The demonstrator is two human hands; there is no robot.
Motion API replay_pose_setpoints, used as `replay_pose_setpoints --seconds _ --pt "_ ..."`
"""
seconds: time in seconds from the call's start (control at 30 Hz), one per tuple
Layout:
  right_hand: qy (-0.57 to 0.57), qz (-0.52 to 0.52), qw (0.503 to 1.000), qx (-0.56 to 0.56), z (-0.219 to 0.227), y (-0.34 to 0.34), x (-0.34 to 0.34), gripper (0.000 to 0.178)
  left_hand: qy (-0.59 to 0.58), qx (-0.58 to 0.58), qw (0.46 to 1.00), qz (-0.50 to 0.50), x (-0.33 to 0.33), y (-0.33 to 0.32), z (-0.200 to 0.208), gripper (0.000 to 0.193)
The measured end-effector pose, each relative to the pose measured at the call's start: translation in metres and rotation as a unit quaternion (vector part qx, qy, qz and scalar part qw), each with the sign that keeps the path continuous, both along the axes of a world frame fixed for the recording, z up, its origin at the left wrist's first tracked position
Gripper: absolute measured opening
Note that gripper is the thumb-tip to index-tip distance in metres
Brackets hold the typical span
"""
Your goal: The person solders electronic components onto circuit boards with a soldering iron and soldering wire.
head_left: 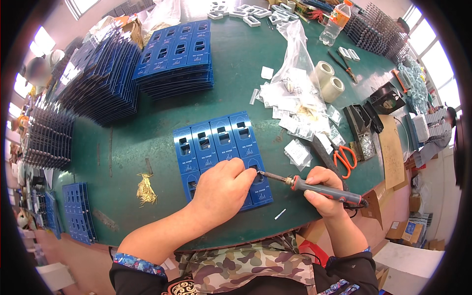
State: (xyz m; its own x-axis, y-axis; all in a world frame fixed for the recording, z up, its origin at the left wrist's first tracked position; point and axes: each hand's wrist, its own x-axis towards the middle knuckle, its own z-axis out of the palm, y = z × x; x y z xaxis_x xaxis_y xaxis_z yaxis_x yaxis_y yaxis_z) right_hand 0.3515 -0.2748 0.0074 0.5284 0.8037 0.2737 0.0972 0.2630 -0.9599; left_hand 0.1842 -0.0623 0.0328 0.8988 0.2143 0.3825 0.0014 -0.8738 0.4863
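A blue circuit board panel with rows of cut-outs lies flat in front of me on the green table. My right hand grips a grey soldering iron by its handle. The iron points left, its metal tip at a cut-out in the lower right of the panel. Over the panel's lower half rests my left hand, thumb and forefinger pinched close to that tip. Whatever the pinch holds is too small or hidden to make out. A heap of thin brass-coloured pins lies left of the panel.
Blue panels stand in stacks at the back left. To the right are clear plastic bags, orange-handled scissors, rolls of tape, pliers and a bottle. A small white strip lies near the front edge.
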Motion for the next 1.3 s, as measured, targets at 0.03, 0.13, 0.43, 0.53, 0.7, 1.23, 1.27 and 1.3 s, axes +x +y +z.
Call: replay_pose_setpoints --seconds 0.03,0.13,0.43,0.53,0.7,1.23,1.27,1.3 --pt "-0.001 0.001 1.000 0.002 -0.0007 -0.0002 0.0004 0.021 0.001 0.002 1.000 0.001 0.0001 0.0001 0.0000 0.014" --pt "-0.004 0.001 1.000 0.006 -0.0015 0.0002 0.0005 0.021 0.003 0.002 1.000 0.000 0.0002 0.0004 -0.0020 0.014" --pt "0.024 -0.012 0.999 0.018 -0.0024 -0.0016 0.0004 0.022 -0.004 -0.011 1.000 0.003 -0.0014 0.0013 0.0013 0.016" --pt "-0.005 -0.008 1.000 0.013 -0.0016 -0.0009 0.0002 0.023 -0.001 -0.008 1.000 0.005 -0.0008 0.0008 0.0010 0.016" --pt "-0.020 0.000 1.000 0.002 -0.0018 -0.0013 0.0001 0.023 -0.001 -0.004 1.000 0.003 -0.0011 0.0011 0.0007 0.014" --pt "-0.045 -0.001 0.999 0.004 0.0000 0.0000 -0.0003 0.021 0.007 0.009 1.000 -0.007 -0.0004 0.0015 -0.0007 0.016" --pt "-0.040 -0.006 0.999 0.012 -0.0003 -0.0008 -0.0006 0.020 0.006 0.009 1.000 -0.006 -0.0013 0.0011 0.0011 0.016" --pt "-0.041 -0.005 0.999 0.013 -0.0016 -0.0029 -0.0007 0.020 0.003 -0.003 1.000 -0.001 -0.0030 0.0005 0.0041 0.016"
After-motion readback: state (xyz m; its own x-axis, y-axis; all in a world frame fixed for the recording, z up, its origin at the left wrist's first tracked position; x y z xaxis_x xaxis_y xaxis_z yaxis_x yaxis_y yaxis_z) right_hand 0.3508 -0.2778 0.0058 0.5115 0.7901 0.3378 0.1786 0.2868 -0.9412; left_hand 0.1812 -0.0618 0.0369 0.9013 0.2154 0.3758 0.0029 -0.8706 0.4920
